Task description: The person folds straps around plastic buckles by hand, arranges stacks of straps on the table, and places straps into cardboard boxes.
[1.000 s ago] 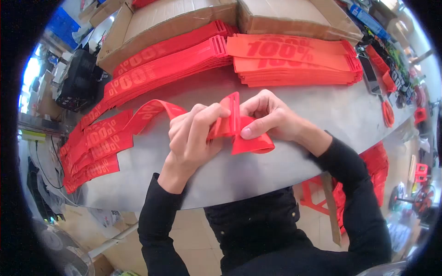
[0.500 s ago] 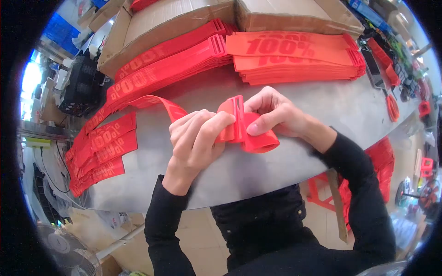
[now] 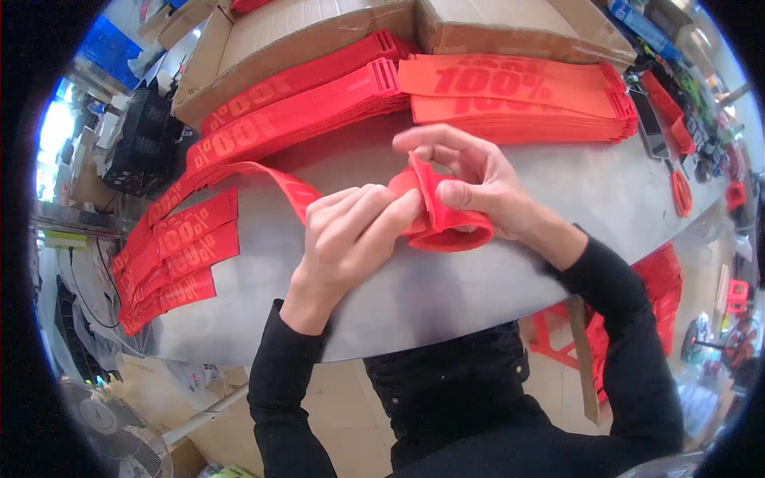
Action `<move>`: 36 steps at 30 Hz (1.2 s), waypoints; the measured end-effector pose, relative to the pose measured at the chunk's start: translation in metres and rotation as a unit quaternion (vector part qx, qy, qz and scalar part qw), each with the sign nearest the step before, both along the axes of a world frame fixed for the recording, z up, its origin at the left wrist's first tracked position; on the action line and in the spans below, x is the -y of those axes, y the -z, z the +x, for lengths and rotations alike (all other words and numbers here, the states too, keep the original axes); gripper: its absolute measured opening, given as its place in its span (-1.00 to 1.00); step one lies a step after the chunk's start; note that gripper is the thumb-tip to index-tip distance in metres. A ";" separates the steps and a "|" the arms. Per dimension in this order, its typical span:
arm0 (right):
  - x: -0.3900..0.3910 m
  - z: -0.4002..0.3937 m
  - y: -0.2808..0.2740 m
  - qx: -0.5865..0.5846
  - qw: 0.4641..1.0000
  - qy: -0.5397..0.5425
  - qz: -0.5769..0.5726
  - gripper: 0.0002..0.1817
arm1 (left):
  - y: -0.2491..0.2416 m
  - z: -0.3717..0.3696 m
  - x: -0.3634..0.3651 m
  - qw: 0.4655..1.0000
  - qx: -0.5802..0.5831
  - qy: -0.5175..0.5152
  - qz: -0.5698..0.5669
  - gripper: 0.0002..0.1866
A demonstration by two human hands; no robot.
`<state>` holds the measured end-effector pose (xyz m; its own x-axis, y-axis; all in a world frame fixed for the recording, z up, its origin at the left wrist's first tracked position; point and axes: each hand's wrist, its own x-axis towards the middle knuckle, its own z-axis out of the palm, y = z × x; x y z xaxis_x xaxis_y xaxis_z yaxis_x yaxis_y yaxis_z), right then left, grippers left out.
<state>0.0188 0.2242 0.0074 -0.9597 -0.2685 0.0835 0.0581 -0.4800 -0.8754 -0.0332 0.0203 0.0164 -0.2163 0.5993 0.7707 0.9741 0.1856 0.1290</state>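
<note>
My left hand [image 3: 351, 239] is closed on a red strap [image 3: 275, 177] at its plastic buckle [image 3: 425, 191], above the metal tabletop. Part of the strap forms a loop on the buckle's right side, and its long tail runs left under my left hand. My right hand [image 3: 486, 179] is at the buckle, its thumb against the strap and its forefinger lifted and stretched out. The lower fingers of the right hand curl behind the strap and are partly hidden. The buckle is tilted, so its slots cannot be made out.
Behind my hands lie stacks of red straps [image 3: 295, 131] and orange-red straps [image 3: 518, 103] printed "100%". More straps [image 3: 187, 247] fan out at left. Open cardboard boxes [image 3: 518, 40] stand at the back. Scissors [image 3: 680, 193] and a phone [image 3: 649, 119] lie at right.
The buckle has turned and tilted, and the strap's loop beside it now shows rounder. My right forefinger has lifted away from the strap and stretched left. My left hand has shifted slightly right.
</note>
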 end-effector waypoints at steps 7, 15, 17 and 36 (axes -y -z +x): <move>-0.023 -0.011 0.008 -0.128 0.989 0.016 0.068 -0.68 | -0.001 -0.001 0.001 0.998 0.002 0.036 -0.044 -0.73; -0.105 -0.018 -0.014 -0.172 0.964 0.151 -0.136 -0.72 | 0.001 -0.001 0.005 0.993 0.082 -0.074 -0.049 -0.81; -0.119 -0.021 -0.017 -0.205 0.959 0.106 -0.167 -0.70 | 0.003 0.001 0.004 0.988 0.093 -0.114 -0.053 -0.77; -0.108 -0.023 -0.003 -0.160 0.963 0.100 -0.191 -0.79 | -0.002 0.005 -0.002 0.961 0.251 -0.113 -0.018 -0.34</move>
<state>-0.0039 0.3320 0.0102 -0.8980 0.0277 0.4392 -0.3120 -0.7439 -0.5910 -0.0283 0.0225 0.0188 -0.6836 0.5174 0.5147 0.7249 0.3991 0.5615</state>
